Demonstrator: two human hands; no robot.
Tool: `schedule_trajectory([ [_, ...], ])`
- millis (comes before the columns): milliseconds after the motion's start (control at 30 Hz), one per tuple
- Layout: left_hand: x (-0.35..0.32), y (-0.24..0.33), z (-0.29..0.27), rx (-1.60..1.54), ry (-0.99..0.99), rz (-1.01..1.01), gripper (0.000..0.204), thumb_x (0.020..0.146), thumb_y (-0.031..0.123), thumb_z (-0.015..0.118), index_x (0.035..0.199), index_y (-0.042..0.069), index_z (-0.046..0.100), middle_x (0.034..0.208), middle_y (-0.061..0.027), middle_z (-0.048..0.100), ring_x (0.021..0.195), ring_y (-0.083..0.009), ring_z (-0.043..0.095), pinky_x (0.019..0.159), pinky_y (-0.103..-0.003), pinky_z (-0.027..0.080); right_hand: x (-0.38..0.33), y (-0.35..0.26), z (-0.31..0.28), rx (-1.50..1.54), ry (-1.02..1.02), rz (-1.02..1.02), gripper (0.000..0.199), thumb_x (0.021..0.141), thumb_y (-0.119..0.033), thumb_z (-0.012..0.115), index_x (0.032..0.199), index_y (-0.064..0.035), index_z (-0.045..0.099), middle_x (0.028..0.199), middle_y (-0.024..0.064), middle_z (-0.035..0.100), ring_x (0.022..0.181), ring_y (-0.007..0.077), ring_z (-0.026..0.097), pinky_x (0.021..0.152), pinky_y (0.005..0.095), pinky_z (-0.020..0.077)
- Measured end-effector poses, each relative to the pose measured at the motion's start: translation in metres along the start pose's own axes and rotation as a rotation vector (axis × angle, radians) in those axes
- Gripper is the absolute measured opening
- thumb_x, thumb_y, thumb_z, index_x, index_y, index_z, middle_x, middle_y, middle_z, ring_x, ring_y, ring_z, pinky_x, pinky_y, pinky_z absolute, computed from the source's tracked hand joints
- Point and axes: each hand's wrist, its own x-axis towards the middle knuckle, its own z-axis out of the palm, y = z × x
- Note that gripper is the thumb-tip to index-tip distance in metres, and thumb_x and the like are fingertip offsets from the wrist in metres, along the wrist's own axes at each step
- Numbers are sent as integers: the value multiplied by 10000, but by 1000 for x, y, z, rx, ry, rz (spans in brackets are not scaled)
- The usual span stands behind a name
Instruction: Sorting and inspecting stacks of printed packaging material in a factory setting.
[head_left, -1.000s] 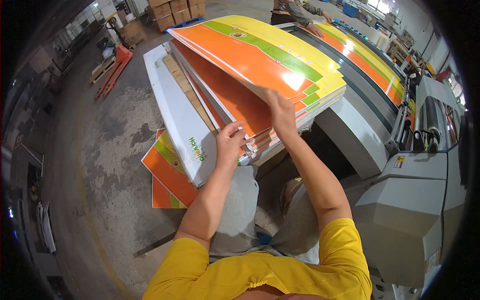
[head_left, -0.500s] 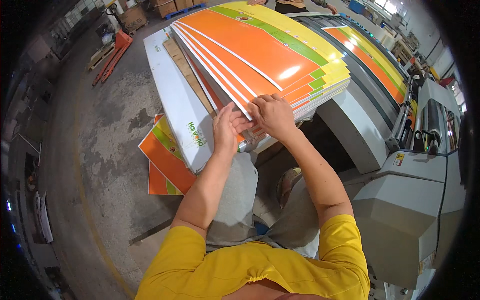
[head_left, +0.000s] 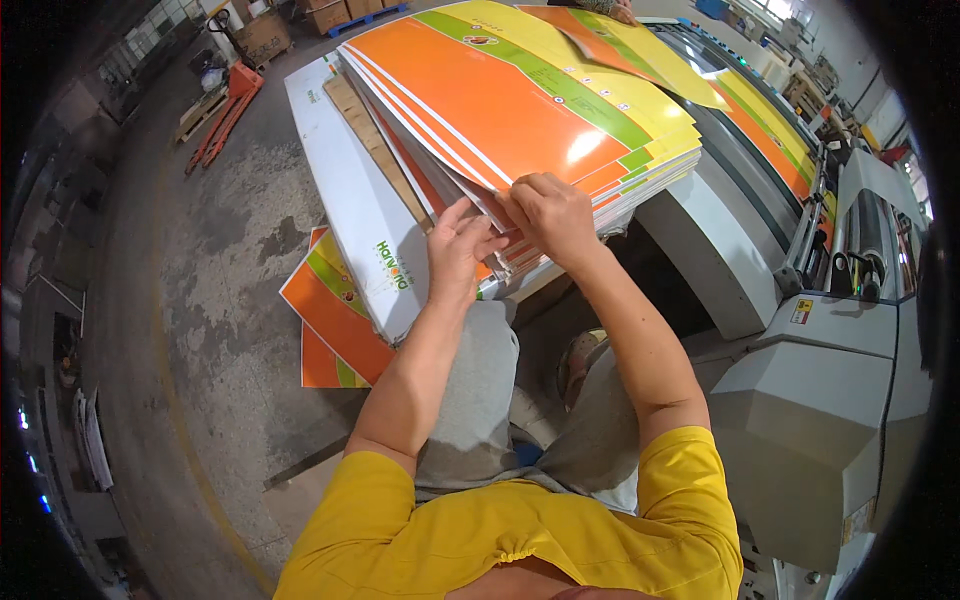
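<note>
A stack of large printed sheets (head_left: 480, 100) in orange, green and yellow lies in front of me, its upper layers fanned out at the left. My right hand (head_left: 548, 215) pinches the near corner of an upper sheet, which is lifted a little off those below. Beside that corner, my left hand (head_left: 460, 245) has its fingers apart and curled slightly, with nothing in them. The lower sheet edges show between my two hands. At the far side, another person's hand (head_left: 622, 12) is at a printed sheet (head_left: 635, 50) bent over the stack's right edge.
A white printed board (head_left: 345, 190) and a brown strip (head_left: 375, 145) lie along the stack's left side. More printed sheets (head_left: 335, 300) rest low at the left. To the right stands a large grey machine (head_left: 810, 400) with rollers. An orange pallet jack (head_left: 235, 105) is on the floor.
The top sheet has shifted to the far right, where the other person's hand is. My right hand has raised the near corner of a sheet. My left hand has barely moved.
</note>
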Motion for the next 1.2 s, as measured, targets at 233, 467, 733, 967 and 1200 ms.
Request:
schedule_trajectory([
  [233, 0, -6, -1, 46, 37, 19, 581, 862, 29, 553, 1347, -92, 258, 904, -107, 523, 793, -142, 563, 667, -301, 583, -2, 7, 10, 364, 153, 6, 178, 855, -206, 586, 941, -79, 676, 859, 134, 650, 812, 293, 601, 724, 333, 483],
  [467, -5, -2, 7, 131, 45, 14, 272, 891, 78, 544, 1101, -80, 477, 836, -78, 525, 728, -135, 562, 679, -296, 579, 21, 19, 6, 1447, 365, 674, 394, 950, -305, 503, 1009, 67, 619, 902, 72, 655, 801, 142, 594, 744, 273, 466],
  [733, -3, -7, -1, 212, -8, -4, 159, 903, 146, 550, 821, 14, 582, 689, 5, 501, 619, -82, 519, 697, -305, 540, -3, 4, 3, 367, 8, 49, 166, 856, -136, 601, 985, -51, 662, 888, 138, 661, 811, 298, 630, 716, 369, 497],
  [967, -5, -3, 4, 220, 14, -31, 169, 923, 165, 532, 907, 13, 604, 740, -4, 536, 622, -91, 525, 694, -293, 538, -5, 8, -1, 245, -105, -245, 216, 860, -242, 584, 990, -91, 668, 871, 108, 661, 822, 298, 599, 709, 372, 493],
  [1200, -1, -5, -2, 136, 0, -55, 282, 935, 174, 512, 1125, -26, 571, 781, -19, 534, 686, -107, 569, 689, -293, 563, 3, 11, 14, 750, -63, 258, 314, 850, -318, 586, 922, -22, 661, 867, 121, 650, 762, 299, 595, 691, 355, 464],
])
